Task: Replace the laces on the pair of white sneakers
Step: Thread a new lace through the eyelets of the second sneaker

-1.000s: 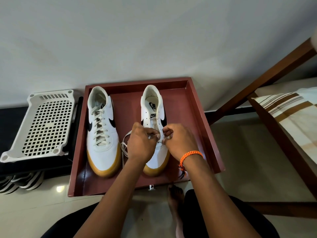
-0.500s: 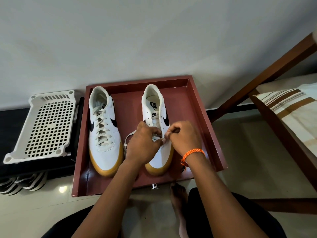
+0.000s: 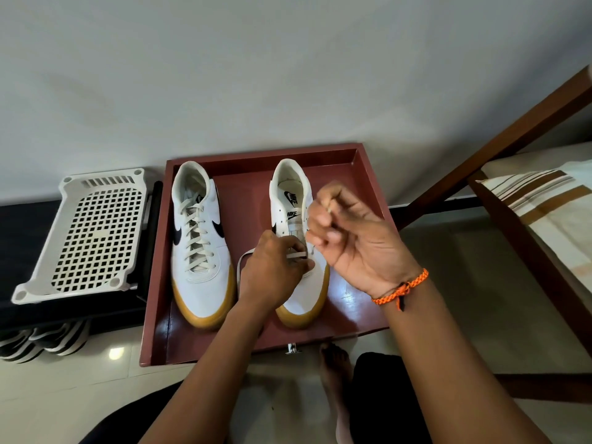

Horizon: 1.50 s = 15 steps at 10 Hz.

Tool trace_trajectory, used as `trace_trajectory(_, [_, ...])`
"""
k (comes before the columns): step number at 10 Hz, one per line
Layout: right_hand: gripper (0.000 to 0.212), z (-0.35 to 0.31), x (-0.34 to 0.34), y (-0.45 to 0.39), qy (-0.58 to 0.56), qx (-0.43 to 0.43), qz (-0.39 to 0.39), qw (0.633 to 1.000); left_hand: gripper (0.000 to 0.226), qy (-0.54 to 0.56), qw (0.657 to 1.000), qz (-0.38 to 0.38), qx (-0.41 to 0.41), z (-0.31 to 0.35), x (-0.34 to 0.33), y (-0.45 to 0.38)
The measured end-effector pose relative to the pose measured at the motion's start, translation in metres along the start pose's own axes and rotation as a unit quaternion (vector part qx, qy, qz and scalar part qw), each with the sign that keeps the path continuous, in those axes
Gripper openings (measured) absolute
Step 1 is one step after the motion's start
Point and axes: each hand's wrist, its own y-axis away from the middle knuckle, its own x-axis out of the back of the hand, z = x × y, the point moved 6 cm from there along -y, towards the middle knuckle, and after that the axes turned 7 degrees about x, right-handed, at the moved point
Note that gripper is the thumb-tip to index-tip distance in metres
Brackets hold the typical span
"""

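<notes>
Right hand point(image 3: 346, 238) pinching lace point(image 3: 296, 255) end above right sneaker point(image 3: 298, 245) in tray point(image 3: 362, 200), left hand point(image 3: 272, 274) gripping lace at bottom eyelets: uneven ends likely if pulled too hard.

Tray point(image 3: 368, 193): lying before the wall.
Sneakers point(image 3: 198, 251) point(image 3: 301, 296): sitting side by side in it.
Basket point(image 3: 89, 232): lying left.

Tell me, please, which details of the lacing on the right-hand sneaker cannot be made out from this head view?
- Lower eyelets of the right-hand sneaker: covered by the left hand.
- Lace end pulled up: hidden inside the right hand, also motion-blurred.
- How many eyelets are threaded: cannot tell, both hands block them.
- Sneaker's right side: behind the right hand.
</notes>
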Motion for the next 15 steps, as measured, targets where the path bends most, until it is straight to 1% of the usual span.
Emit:
trace_trajectory(1, [0.007, -0.016, -0.005, -0.002, -0.114, 0.030, 0.034, 0.992, 0.023, -0.001, 1.000, 0.001, -0.007, 0.002, 0.001, 0.002])
trace_trajectory(2, [0.011, 0.000, 0.025, -0.002, 0.129, -0.008, 0.153, 0.980, 0.024, -0.013, 1.000, 0.004, -0.017, 0.001, 0.002, 0.003])
trace_trajectory(3, [0.024, 0.021, 0.061, 0.007, 0.718, -0.139, 0.171, 0.660, 0.024, -0.015, 0.999, 0.005, -0.030, 0.001, 0.004, 0.005])
trace_trajectory(4, [0.019, 0.041, 0.070, 0.017, 0.770, -0.225, 0.145, 0.579, 0.026, -0.013, 0.999, 0.004, -0.034, 0.001, 0.005, 0.005])
trace_trajectory(5, [0.022, 0.031, 0.060, 0.010, 0.731, -0.164, 0.144, 0.647, 0.026, -0.014, 0.999, 0.004, -0.036, 0.002, 0.004, 0.005])
trace_trajectory(6, [0.026, 0.017, 0.052, 0.003, 0.659, -0.104, 0.187, 0.721, 0.024, -0.021, 0.999, 0.009, -0.038, 0.001, 0.004, 0.005])
trace_trajectory(7, [0.030, 0.018, 0.049, -0.001, 0.582, -0.074, 0.175, 0.791, 0.022, -0.017, 0.999, 0.010, -0.034, -0.001, 0.004, 0.004])
trace_trajectory(8, [0.032, 0.017, 0.037, -0.003, 0.452, -0.052, 0.153, 0.877, 0.026, -0.014, 0.999, 0.010, -0.031, -0.003, 0.003, 0.002])
trace_trajectory(9, [0.030, 0.009, 0.025, -0.006, 0.325, -0.013, 0.142, 0.935, 0.027, -0.016, 0.999, 0.010, -0.030, -0.002, 0.003, 0.002])
trace_trajectory(10, [0.029, -0.002, 0.012, -0.002, 0.132, 0.035, 0.118, 0.984, 0.023, -0.009, 1.000, 0.009, -0.024, -0.003, 0.004, 0.002])
trace_trajectory(11, [0.027, -0.020, 0.007, 0.001, -0.084, 0.097, 0.104, 0.986, 0.023, -0.004, 1.000, 0.006, -0.028, -0.003, 0.004, 0.004])
trace_trajectory(12, [0.035, -0.021, 0.029, 0.004, 0.059, 0.073, 0.213, 0.972, 0.024, -0.006, 0.999, 0.007, -0.032, -0.002, 0.005, 0.004])
trace_trajectory(13, [0.032, -0.008, 0.056, 0.008, 0.639, -0.044, 0.226, 0.734, 0.025, -0.015, 0.999, 0.007, -0.036, -0.001, 0.006, 0.004])
trace_trajectory(14, [0.024, 0.035, 0.064, 0.014, 0.742, -0.195, 0.144, 0.625, 0.027, -0.013, 0.999, 0.013, -0.044, -0.001, 0.007, 0.005])
trace_trajectory(15, [0.020, 0.034, 0.059, 0.008, 0.754, -0.155, 0.133, 0.624, 0.030, -0.018, 0.999, 0.013, -0.048, -0.001, 0.006, 0.005])
